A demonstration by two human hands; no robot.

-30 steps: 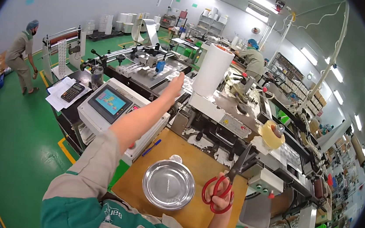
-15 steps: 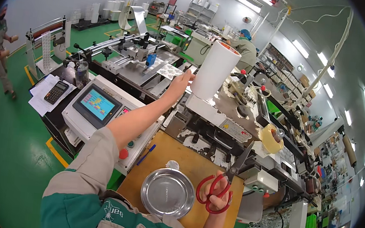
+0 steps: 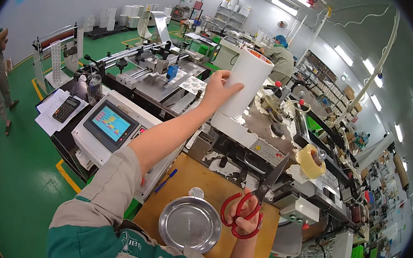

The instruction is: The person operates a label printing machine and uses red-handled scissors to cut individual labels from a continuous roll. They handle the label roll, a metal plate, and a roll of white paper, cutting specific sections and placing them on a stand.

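Note:
A tall white roll (image 3: 246,83) with an orange core stands upright on the worn metal top of the machine. My left hand (image 3: 219,91) grips its side, thumb across the front and fingers reaching round behind. Lower right, my right hand (image 3: 245,218) is closed round the red handles of a pair of scissors (image 3: 267,184). Their dark blades point up and to the right, close together and touching nothing I can make out. Below them a round steel bowl (image 3: 164,219) sits on the brown board (image 3: 223,183), beside my right hand.
A control box with a lit screen (image 3: 110,122) stands left of the board, near a calculator (image 3: 66,109) on papers. On the board lies a blue pen (image 3: 165,181). A yellowish tape roll (image 3: 310,161) rests at right. People stand far left and at the back.
My left hand has moved from the roll's left edge to a grip with the thumb across its front. The view has shifted slightly. The person at far left has raised an arm.

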